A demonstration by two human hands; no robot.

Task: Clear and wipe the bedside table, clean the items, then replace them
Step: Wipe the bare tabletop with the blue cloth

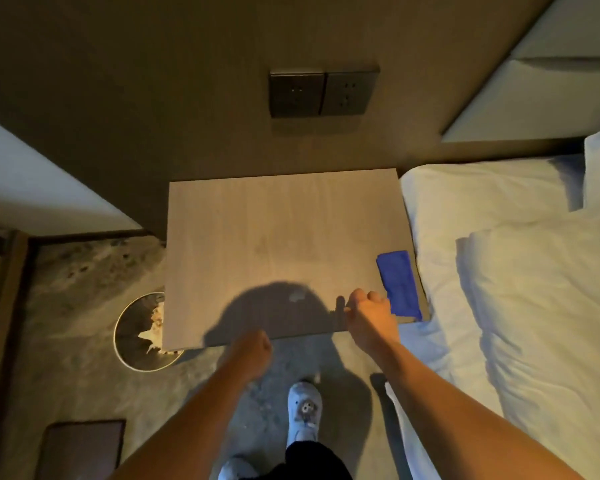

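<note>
The pale wooden bedside table [274, 237] fills the middle of the view, with nothing on its top but a folded blue cloth [397, 282] near the front right corner. My right hand [369, 315] rests on the front edge just left of the cloth, its fingers curled and touching the cloth's edge. I cannot tell whether it grips the cloth. My left hand [253, 351] hovers in a loose fist just in front of the table's front edge and holds nothing. A small wet-looking spot [297, 296] shows on the tabletop near the front.
A bed with white pillows [482, 209] and a duvet [551, 323] lies directly right of the table. A round bin [132, 337] with crumpled paper stands at the table's left front corner. Wall sockets [323, 93] sit above the table. My feet [303, 410] stand on the grey floor.
</note>
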